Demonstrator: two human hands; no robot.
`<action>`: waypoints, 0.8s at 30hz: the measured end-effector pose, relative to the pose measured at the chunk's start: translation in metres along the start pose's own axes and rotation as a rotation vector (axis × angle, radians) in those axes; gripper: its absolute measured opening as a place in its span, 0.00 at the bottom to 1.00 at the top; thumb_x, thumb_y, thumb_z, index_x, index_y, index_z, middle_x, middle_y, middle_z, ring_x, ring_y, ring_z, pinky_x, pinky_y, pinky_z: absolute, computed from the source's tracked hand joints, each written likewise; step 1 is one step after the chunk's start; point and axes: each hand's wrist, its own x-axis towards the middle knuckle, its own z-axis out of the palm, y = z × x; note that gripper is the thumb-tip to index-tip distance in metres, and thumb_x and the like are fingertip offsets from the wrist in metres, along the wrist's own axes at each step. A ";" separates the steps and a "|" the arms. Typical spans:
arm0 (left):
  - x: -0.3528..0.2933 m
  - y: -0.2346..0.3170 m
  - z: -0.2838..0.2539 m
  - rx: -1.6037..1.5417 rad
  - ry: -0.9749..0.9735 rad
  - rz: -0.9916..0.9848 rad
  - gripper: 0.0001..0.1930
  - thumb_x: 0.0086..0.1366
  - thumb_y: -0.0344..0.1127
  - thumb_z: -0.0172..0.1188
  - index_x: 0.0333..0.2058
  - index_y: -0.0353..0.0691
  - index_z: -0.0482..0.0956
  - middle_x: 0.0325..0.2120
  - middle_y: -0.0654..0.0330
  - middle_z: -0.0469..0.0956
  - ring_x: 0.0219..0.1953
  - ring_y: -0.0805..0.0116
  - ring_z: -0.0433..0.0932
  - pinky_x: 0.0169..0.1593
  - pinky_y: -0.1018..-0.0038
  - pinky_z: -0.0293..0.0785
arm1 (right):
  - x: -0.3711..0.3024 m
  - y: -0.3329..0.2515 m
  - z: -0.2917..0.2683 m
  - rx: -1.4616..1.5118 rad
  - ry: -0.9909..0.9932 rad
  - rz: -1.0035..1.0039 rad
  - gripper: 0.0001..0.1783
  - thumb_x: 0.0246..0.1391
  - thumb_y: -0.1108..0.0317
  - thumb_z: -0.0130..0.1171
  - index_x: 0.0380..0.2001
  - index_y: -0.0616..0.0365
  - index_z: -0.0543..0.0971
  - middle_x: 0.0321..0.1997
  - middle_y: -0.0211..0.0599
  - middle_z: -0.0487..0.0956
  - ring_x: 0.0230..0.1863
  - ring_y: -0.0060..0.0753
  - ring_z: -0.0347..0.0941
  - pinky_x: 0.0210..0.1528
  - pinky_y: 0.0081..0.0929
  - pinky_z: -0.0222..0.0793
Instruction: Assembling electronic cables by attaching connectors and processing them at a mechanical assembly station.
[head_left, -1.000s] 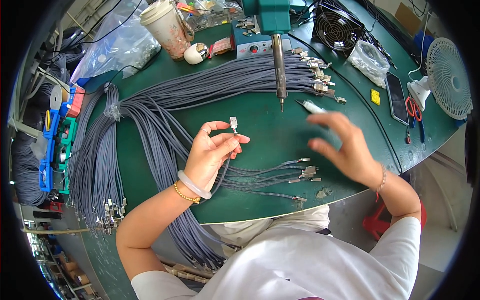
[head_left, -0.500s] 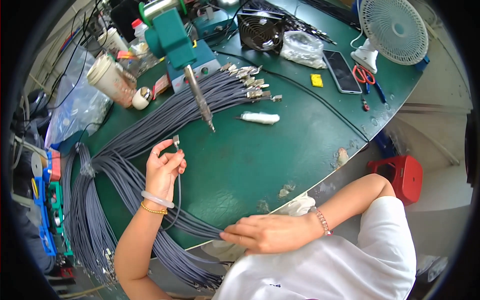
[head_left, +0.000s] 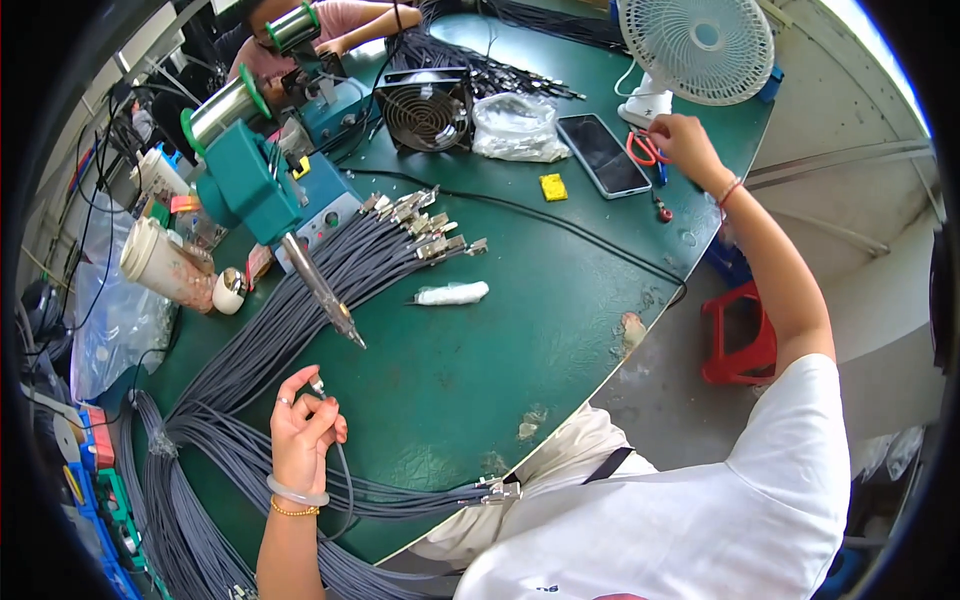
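My left hand [head_left: 305,430] is raised over the table, thumb and fingers pinching a grey cable [head_left: 346,470] just below its small metal connector [head_left: 317,384]. The rest of that cable curves down past my wrist. At the far right my right hand [head_left: 686,150] reaches out with its fingers curled beside the red-handled scissors [head_left: 643,150]; what it grips, if anything, is hidden. A blue handle [head_left: 662,174] shows just below those fingers. Left of my left hand, a soldering iron [head_left: 325,295] hangs tip-down from a green machine [head_left: 245,185].
Thick bundles of grey cables [head_left: 270,335] with metal ends spread over the green table [head_left: 480,380]. A white-wrapped tool [head_left: 450,293], yellow sponge [head_left: 553,187], phone [head_left: 604,155], black fan [head_left: 424,112] and white fan [head_left: 700,45] stand around. Another person's arm [head_left: 370,25] shows at the back.
My right hand has left the cable bundle near my lap and reached to the scissors. My left hand still holds its cable. The view has shifted, bringing another person into sight.
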 end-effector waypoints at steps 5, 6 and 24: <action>-0.007 -0.014 -0.060 0.008 -0.066 0.035 0.22 0.52 0.21 0.57 0.46 0.34 0.62 0.20 0.62 0.69 0.19 0.73 0.72 0.22 0.80 0.67 | -0.008 -0.032 0.052 -0.301 -0.163 0.073 0.17 0.39 0.59 0.56 0.16 0.66 0.76 0.17 0.52 0.74 0.23 0.52 0.73 0.26 0.38 0.68; -0.009 -0.017 -0.073 0.006 -0.099 0.054 0.22 0.52 0.21 0.58 0.46 0.34 0.62 0.20 0.61 0.69 0.19 0.72 0.72 0.22 0.80 0.67 | -0.013 -0.040 0.056 -0.351 -0.243 0.141 0.18 0.39 0.59 0.55 0.17 0.67 0.75 0.18 0.53 0.74 0.24 0.54 0.72 0.26 0.40 0.68; -0.071 -0.023 -0.093 -0.012 -0.258 0.257 0.20 0.53 0.22 0.57 0.45 0.33 0.65 0.23 0.61 0.72 0.22 0.77 0.74 0.21 0.86 0.65 | -0.154 -0.231 -0.020 0.917 -0.179 0.260 0.12 0.48 0.62 0.56 0.28 0.60 0.71 0.19 0.25 0.69 0.18 0.15 0.63 0.20 0.09 0.55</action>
